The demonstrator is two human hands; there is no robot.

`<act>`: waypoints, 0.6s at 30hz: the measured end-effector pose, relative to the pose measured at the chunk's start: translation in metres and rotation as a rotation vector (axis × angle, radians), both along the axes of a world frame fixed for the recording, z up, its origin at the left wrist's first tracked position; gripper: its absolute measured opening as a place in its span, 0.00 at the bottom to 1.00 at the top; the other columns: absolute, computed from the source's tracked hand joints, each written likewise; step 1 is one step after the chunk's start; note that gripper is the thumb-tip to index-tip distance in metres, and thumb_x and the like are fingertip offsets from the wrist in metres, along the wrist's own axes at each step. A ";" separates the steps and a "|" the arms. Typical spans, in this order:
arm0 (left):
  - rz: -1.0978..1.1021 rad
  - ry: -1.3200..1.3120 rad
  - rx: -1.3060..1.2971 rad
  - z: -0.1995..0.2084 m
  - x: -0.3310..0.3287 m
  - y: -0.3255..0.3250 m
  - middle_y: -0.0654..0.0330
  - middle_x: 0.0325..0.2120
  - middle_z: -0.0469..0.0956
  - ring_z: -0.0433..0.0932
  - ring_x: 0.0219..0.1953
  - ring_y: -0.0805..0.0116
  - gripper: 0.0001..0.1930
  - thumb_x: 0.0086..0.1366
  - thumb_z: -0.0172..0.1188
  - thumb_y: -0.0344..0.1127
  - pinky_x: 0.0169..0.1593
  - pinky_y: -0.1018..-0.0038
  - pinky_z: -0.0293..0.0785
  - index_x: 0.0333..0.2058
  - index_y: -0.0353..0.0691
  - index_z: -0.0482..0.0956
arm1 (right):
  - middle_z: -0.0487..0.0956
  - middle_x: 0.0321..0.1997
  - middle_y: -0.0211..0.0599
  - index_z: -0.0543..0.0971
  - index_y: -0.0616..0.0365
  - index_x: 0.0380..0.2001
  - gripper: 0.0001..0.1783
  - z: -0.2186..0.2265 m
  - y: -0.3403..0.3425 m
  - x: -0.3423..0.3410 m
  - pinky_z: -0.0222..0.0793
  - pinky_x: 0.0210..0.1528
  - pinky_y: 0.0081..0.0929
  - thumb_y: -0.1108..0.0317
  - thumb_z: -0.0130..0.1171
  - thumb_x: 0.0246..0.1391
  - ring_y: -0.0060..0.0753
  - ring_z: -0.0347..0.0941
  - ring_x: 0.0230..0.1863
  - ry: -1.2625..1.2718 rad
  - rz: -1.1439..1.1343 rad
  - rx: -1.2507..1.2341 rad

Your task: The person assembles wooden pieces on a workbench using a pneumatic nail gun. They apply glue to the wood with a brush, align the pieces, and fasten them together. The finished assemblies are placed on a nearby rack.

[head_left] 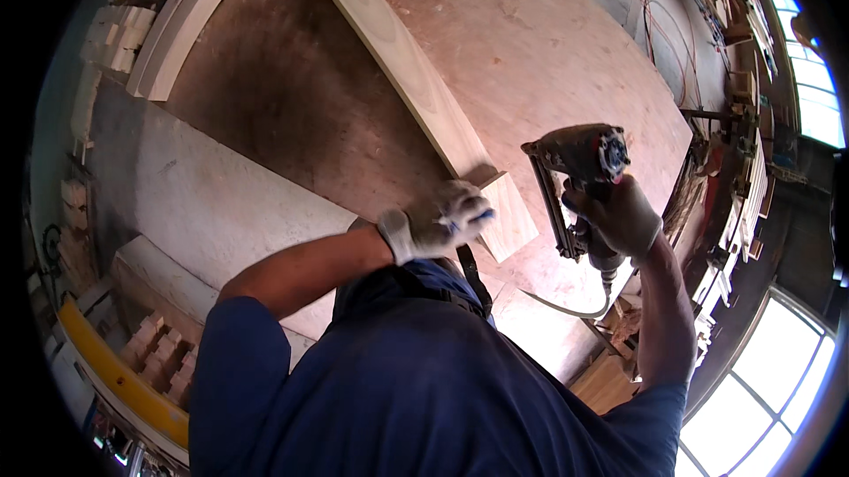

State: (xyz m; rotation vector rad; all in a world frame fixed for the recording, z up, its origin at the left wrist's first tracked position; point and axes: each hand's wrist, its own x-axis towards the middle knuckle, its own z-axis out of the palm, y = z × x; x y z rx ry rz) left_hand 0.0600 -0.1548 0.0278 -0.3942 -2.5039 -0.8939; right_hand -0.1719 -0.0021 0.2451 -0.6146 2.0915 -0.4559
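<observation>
My right hand (626, 222), in a pale work glove, grips the handle of a dark pneumatic nail gun (575, 152) and holds it up above the table. A hose runs down from the base of its handle. My left hand (442, 219), gloved too, is closed beside the near end of a long pale wooden beam (402, 70). Blue shows at its fingertips; whatever may be in the fingers I cannot make out. A shorter wooden piece (510, 219) sits against the beam's near end, just right of my left hand. The nail gun is apart from the wood.
The beam lies on a broad, worn brown tabletop (548, 61). More long beams (190, 26) lie at the far left, near stacked wood blocks (115, 35). A yellow rail (124, 380) runs along the lower left. Thin hoses or cables (650, 17) lie at the far right.
</observation>
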 end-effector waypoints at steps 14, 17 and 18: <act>0.196 -0.553 1.498 -0.006 -0.072 0.088 0.61 0.51 0.87 0.84 0.53 0.72 0.17 0.74 0.68 0.40 0.59 0.72 0.81 0.57 0.42 0.84 | 0.84 0.28 0.33 0.86 0.63 0.41 0.18 -0.040 -0.100 -0.014 0.80 0.33 0.30 0.56 0.71 0.61 0.24 0.82 0.27 -0.059 0.371 0.434; 0.179 -0.502 1.678 -0.035 -0.080 0.107 0.62 0.51 0.88 0.84 0.53 0.74 0.16 0.74 0.67 0.39 0.58 0.73 0.80 0.57 0.42 0.85 | 0.84 0.28 0.34 0.86 0.63 0.43 0.19 -0.045 -0.107 -0.013 0.80 0.31 0.30 0.56 0.71 0.62 0.25 0.82 0.26 -0.033 0.430 0.468; 0.206 -0.535 1.606 -0.031 -0.080 0.104 0.62 0.50 0.88 0.83 0.53 0.75 0.16 0.74 0.67 0.39 0.57 0.74 0.80 0.57 0.42 0.85 | 0.85 0.28 0.35 0.86 0.63 0.44 0.19 -0.045 -0.109 -0.013 0.80 0.31 0.30 0.56 0.70 0.62 0.25 0.82 0.25 -0.058 0.391 0.488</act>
